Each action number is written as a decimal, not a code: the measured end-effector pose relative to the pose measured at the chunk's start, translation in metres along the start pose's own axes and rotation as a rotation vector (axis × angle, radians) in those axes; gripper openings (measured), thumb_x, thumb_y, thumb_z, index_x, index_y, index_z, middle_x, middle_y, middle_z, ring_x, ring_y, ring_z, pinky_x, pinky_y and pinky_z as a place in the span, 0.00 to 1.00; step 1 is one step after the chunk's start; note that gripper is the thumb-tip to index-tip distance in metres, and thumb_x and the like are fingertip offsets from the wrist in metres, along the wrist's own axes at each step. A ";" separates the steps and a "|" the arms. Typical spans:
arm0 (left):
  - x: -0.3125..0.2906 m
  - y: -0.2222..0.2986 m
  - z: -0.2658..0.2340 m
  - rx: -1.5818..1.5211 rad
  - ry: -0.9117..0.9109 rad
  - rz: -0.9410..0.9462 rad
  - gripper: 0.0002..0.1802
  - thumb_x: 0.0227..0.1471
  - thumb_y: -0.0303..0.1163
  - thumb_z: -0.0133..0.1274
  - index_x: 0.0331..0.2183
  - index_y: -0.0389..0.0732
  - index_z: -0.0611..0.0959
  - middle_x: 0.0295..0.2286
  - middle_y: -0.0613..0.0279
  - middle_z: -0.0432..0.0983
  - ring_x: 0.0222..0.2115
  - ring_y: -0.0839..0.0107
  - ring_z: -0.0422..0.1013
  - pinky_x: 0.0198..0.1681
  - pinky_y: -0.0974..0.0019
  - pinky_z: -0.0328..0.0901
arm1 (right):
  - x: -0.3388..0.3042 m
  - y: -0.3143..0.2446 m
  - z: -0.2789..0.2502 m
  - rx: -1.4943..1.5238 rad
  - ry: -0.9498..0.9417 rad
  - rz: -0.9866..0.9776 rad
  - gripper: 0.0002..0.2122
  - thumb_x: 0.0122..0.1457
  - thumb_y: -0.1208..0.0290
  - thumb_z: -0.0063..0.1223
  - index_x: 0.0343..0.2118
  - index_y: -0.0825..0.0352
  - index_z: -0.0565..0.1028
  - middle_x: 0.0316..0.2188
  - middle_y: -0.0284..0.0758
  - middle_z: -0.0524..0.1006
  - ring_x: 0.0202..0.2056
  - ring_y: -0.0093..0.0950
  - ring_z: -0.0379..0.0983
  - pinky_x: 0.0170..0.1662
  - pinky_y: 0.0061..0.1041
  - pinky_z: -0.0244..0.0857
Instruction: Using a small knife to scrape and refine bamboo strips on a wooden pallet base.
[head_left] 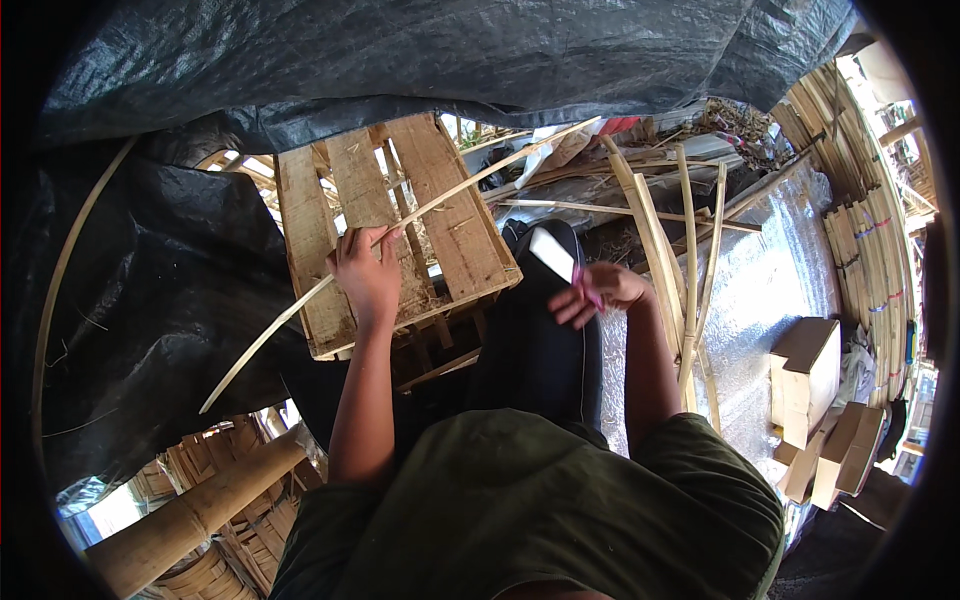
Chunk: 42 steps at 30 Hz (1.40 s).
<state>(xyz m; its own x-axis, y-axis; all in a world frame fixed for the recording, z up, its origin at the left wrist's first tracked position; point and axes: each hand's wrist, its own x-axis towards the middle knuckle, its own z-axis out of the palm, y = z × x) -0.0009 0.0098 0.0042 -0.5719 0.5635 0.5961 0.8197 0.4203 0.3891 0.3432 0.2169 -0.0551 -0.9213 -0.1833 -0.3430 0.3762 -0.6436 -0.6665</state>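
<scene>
My left hand (pixel 366 268) is closed around a long, thin bamboo strip (pixel 470 184). The strip slants across the wooden crate (pixel 352 180), its near end reaching past the crate's left edge and its far end rising to the upper right. Over my dark-trousered leg, my right hand (pixel 612 288) grips a knife (pixel 551 252) by its pink handle. The wide, pale blade points up and left, apart from the strip. Some fingers of this hand are stretched out and blurred by motion, and part of the handle is hidden by them.
Several split bamboo lengths (pixel 656 245) stand to my right beside a silvery sheet (pixel 770 255). Cardboard boxes (pixel 806 378) sit farther right, below bundled strips (pixel 872 260). Black plastic sheeting (pixel 400 60) hangs ahead and on the left. A thick bamboo pole (pixel 195 510) lies lower left.
</scene>
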 end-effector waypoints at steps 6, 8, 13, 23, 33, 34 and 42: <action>0.002 0.003 -0.002 -0.041 0.101 0.041 0.10 0.48 0.37 0.66 0.28 0.47 0.80 0.26 0.69 0.75 0.32 0.63 0.72 0.41 0.57 0.57 | 0.007 -0.051 0.013 -0.587 0.720 -0.273 0.13 0.67 0.62 0.50 0.44 0.69 0.76 0.24 0.29 0.74 0.29 0.21 0.76 0.29 0.22 0.70; -0.001 -0.001 -0.002 -0.027 0.120 0.038 0.10 0.48 0.36 0.66 0.28 0.47 0.80 0.26 0.69 0.75 0.31 0.63 0.71 0.41 0.57 0.57 | 0.030 -0.062 0.050 -0.721 0.775 -0.294 0.11 0.67 0.66 0.49 0.43 0.69 0.75 0.23 0.29 0.75 0.27 0.20 0.75 0.28 0.21 0.67; 0.000 0.001 -0.003 -0.032 0.148 0.058 0.10 0.47 0.36 0.66 0.28 0.47 0.80 0.26 0.68 0.75 0.31 0.63 0.71 0.40 0.58 0.58 | 0.079 -0.063 0.086 -1.061 0.722 -0.442 0.07 0.64 0.70 0.54 0.39 0.69 0.74 0.25 0.34 0.79 0.25 0.23 0.76 0.29 0.23 0.67; 0.003 0.008 0.001 -0.040 0.101 0.034 0.09 0.46 0.35 0.67 0.28 0.47 0.81 0.27 0.68 0.76 0.32 0.62 0.72 0.40 0.57 0.59 | 0.096 -0.092 0.002 -1.315 1.547 -0.598 0.11 0.60 0.64 0.59 0.31 0.68 0.77 0.21 0.40 0.79 0.22 0.34 0.78 0.26 0.34 0.67; 0.001 0.001 -0.001 -0.030 0.008 -0.021 0.09 0.46 0.36 0.67 0.26 0.45 0.83 0.26 0.67 0.78 0.30 0.62 0.73 0.38 0.58 0.60 | 0.040 -0.069 0.055 -0.503 0.562 -0.453 0.12 0.64 0.65 0.54 0.35 0.71 0.72 0.21 0.30 0.72 0.19 0.18 0.64 0.24 0.19 0.60; 0.001 0.001 -0.001 -0.031 0.009 -0.020 0.09 0.46 0.36 0.67 0.26 0.45 0.83 0.26 0.67 0.78 0.30 0.62 0.73 0.38 0.58 0.60 | 0.040 -0.067 0.054 -0.504 0.563 -0.454 0.12 0.64 0.65 0.54 0.35 0.71 0.72 0.21 0.30 0.72 0.19 0.18 0.64 0.24 0.19 0.60; 0.003 0.008 -0.004 -0.140 -0.168 0.062 0.09 0.46 0.38 0.67 0.26 0.45 0.85 0.24 0.68 0.79 0.28 0.64 0.75 0.36 0.61 0.63 | 0.097 -0.063 0.058 0.048 1.078 -0.543 0.17 0.59 0.56 0.63 0.23 0.60 0.69 0.14 0.20 0.60 0.13 0.12 0.53 0.15 0.17 0.45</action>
<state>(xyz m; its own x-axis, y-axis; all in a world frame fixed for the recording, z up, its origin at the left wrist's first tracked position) 0.0047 0.0121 0.0117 -0.5078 0.7005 0.5014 0.8432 0.2851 0.4557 0.2239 0.1966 -0.0079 -0.3939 0.8191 -0.4169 -0.0592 -0.4753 -0.8778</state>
